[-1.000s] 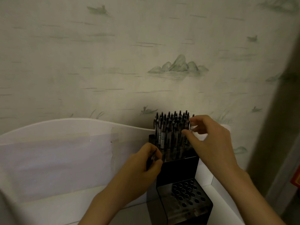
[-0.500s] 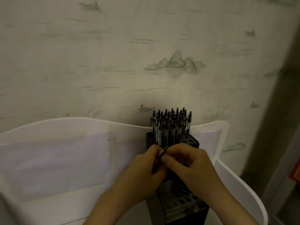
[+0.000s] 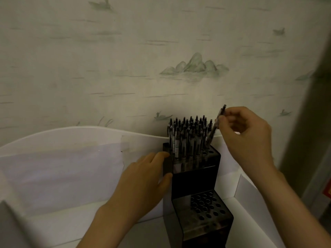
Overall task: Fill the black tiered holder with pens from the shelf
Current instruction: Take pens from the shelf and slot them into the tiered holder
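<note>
Pen [image 3: 215,125] pinched in a person's right hand [image 3: 245,138], tilted, its lower end at the back right corner of the black tiered holder [image 3: 194,178].

Holder stands on a white shelf [image 3: 254,208] against its curved back panel, the upper tier crowded with upright pens [image 3: 188,136], the lower front tier showing open holes. Left hand [image 3: 145,178] holds the holder's left side, fingers and thumb curled round its edge. Behind is pale wallpaper [image 3: 125,59] printed with green hills and small boats.
</note>
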`<state>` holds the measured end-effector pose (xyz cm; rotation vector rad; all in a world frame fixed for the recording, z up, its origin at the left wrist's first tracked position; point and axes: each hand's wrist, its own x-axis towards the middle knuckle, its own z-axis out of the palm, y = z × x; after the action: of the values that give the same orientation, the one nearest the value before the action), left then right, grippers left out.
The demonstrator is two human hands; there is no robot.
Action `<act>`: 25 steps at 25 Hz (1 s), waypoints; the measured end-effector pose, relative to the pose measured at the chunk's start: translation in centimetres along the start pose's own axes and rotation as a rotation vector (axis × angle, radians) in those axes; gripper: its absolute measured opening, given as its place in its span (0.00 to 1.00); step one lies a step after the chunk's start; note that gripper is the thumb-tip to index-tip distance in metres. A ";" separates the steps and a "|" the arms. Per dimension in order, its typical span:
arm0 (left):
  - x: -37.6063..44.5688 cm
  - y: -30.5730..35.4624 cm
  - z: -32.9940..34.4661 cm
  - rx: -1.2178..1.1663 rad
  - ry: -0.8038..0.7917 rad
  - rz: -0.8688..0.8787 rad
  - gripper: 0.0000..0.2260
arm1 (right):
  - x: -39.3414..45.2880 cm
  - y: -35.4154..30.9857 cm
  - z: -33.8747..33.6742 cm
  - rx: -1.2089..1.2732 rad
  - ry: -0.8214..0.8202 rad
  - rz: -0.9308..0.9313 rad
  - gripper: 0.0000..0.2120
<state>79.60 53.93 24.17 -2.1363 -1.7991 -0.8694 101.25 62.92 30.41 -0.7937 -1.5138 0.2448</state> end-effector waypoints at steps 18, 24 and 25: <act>0.0 0.5 0.2 -0.046 0.024 -0.036 0.23 | 0.3 3.2 1.3 -0.251 -0.309 0.162 0.02; -0.3 0.9 0.4 -0.065 0.027 -0.056 0.23 | -0.8 2.6 0.5 -0.269 -0.259 0.107 0.12; -0.4 1.0 0.4 -0.066 0.026 -0.065 0.23 | -1.3 2.3 0.4 -0.269 -0.240 0.070 0.14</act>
<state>80.62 53.59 23.83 -2.1058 -1.8610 -0.9810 101.50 63.97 27.95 -1.0620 -1.7698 0.1955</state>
